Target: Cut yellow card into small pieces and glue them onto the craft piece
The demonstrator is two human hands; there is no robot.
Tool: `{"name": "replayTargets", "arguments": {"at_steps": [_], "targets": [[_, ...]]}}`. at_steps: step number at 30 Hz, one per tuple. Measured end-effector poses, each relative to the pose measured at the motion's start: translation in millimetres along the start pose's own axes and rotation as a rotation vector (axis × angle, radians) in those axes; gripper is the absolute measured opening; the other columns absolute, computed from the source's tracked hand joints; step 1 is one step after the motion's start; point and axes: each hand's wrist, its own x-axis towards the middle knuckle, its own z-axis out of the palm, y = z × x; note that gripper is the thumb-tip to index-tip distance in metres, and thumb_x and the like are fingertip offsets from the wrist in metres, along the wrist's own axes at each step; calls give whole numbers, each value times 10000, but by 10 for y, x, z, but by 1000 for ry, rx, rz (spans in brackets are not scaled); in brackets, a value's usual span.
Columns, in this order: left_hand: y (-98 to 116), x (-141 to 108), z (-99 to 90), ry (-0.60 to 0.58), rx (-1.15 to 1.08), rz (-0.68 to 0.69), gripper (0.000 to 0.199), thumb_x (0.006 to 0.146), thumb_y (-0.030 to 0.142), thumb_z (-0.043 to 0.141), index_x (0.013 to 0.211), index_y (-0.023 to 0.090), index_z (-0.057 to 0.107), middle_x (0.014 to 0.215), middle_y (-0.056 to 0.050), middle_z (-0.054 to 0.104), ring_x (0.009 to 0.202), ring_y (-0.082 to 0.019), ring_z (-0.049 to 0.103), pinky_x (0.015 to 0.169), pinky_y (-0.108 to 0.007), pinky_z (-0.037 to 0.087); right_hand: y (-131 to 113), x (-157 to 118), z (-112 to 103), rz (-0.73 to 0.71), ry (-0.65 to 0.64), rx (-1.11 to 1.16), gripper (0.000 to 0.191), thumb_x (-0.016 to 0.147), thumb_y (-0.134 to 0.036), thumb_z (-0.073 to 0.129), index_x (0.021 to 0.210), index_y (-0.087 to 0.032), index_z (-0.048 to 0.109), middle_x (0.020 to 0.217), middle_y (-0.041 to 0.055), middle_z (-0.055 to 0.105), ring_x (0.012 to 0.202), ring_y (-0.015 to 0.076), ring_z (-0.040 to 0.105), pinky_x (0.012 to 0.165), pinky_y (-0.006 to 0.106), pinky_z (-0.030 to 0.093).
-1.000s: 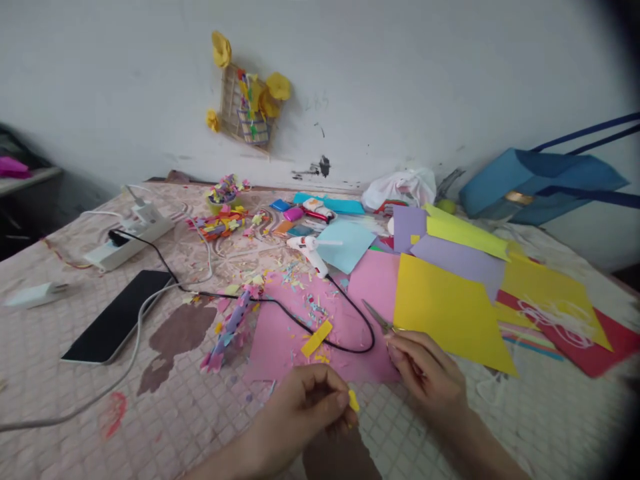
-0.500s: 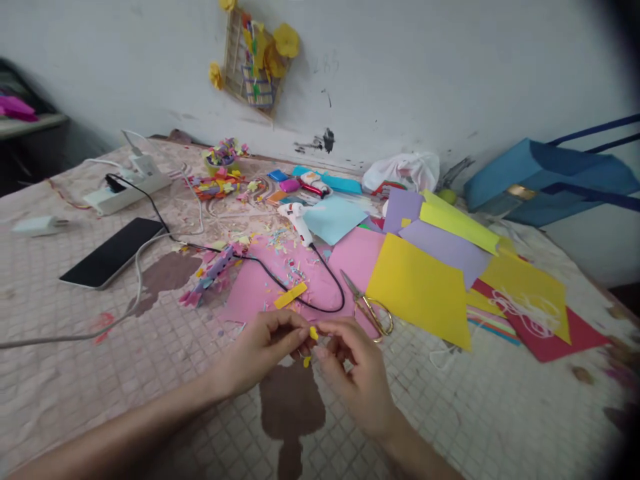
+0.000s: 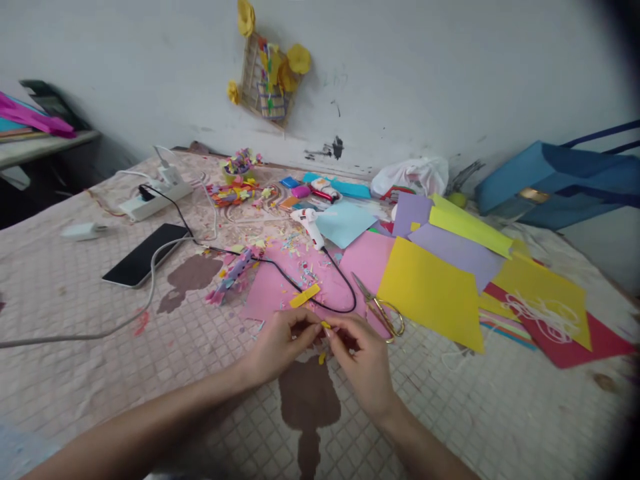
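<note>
- Left hand [image 3: 283,347] and right hand [image 3: 364,360] pinch a yellow scrap [image 3: 326,325], fingertips nearly closed; uneven pulling could tear it.
- Black cord [image 3: 355,297] near scissors [image 3: 371,299], two o'clock, could snag.

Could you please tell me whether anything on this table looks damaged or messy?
The table cover looks damaged: its grid pattern breaks off at ragged brown patches, one beside the black slab. Small paper scraps also litter the pink sheet.
</note>
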Motion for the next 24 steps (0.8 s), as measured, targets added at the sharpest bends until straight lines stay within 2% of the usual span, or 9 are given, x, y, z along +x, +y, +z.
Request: {"name": "replayTargets", "arguments": {"at_steps": [4,8,13,17,24], "targets": [[-15,11,-31,13,83,37,203,812,284,482,815,138,623,742,-44,614,665,-132,535,614,-224,425,25,32,6,18,-42,-24,132,799,-177,522,885,-188,621,828,45,632,728,159,595,621,260,496],[-24,8,-23,22,89,43,219,820,293,468,806,144,629,721,-36,612,651,-129,529,602,-222,411,65,32,14,-27,-37,-87,129,821,-168,485,822,-189,612,773,42,620,717,168,586,622,275,484],[-88,18,-20,8,46,21,254,814,345,489,834,134,628,734,-48,617,646,-130,535,575,-219,400,119,24,38,-120,25,-174,102,811,-143,488,794,-187,578,725,29,600,669,155,574,597,261,476],[-167,35,-29,-46,-10,-3,299,800,386,510,849,109,612,723,-64,614,637,-131,541,557,-220,397,157,24,66,-166,-5,-221,105,809,-113,478,781,-180,554,710,21,571,664,146,564,591,251,465],[-210,55,-43,-58,-93,-48,270,769,370,556,796,104,587,659,-29,573,591,-107,516,527,-201,383,174,21,72,-269,-41,-244,115,830,-99,474,832,-185,550,754,34,579,717,143,571,642,252,470]]}}
